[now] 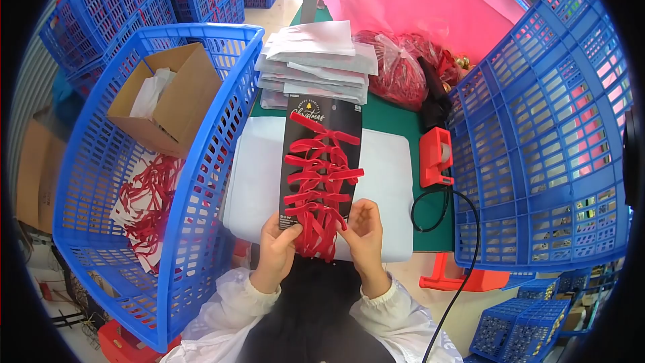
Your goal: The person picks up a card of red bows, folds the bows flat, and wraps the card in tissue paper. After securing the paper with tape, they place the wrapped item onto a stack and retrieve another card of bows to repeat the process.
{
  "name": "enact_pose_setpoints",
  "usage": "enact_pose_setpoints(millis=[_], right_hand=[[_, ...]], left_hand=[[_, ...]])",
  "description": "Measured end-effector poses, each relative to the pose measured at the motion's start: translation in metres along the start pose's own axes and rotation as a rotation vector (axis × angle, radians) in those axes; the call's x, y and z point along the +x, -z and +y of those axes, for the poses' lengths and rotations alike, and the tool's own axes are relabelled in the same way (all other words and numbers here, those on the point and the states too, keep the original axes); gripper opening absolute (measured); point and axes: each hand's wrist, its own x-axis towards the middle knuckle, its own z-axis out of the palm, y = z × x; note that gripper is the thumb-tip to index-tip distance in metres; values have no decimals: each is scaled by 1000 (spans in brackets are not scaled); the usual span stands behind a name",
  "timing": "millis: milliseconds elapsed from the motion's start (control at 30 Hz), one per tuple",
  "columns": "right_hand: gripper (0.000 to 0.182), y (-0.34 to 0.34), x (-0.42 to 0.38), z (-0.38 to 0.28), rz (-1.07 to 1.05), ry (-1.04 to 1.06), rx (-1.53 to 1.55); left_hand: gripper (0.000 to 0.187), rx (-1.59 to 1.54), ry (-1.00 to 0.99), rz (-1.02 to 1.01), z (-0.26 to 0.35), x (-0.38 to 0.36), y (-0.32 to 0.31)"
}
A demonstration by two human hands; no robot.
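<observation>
Green table carries a white pad, with a black card of red bows lying on the pad's middle. Left hand fingers pinch the card's lower left corner; right hand fingers grasp the lowest bow. Blue baskets flank the pad; paper stack lies beyond the card.

I cannot read the small print under the card's heading. My left hand covers its lower left corner. The right-hand basket runs past the edge, and its far-side contents blur.
</observation>
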Motion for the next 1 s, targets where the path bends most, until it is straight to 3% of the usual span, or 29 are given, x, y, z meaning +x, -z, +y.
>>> enact_pose_setpoints(millis=[100,267,367,467,567,800,900,933,1000], right_hand=[[38,5,0,-4,-221,-238,143],[34,4,3,-4,-268,-167,149],[32,7,4,-2,-264,-169,140],[32,9,3,-4,-266,-188,44],[33,12,7,-5,-319,-71,-89],[37,27,24,-23,-347,52,-333],[39,24,34,-46,27,304,-371],[34,21,37,-55,20,430,-485],[29,12,41,-68,-73,444,-609]], left_hand=[[34,-74,46,-30,-6,-1,9],[39,-251,145,6,-6,-1,-5],[39,-250,194,-111,-15,-3,2],[31,18,247,-241,-18,-2,12],[19,271,315,-290,-6,0,12],[12,311,267,-258,-6,3,13],[9,330,251,-236,-7,1,17],[10,353,255,-227,-8,0,17],[12,390,263,-222,-7,-1,14]])
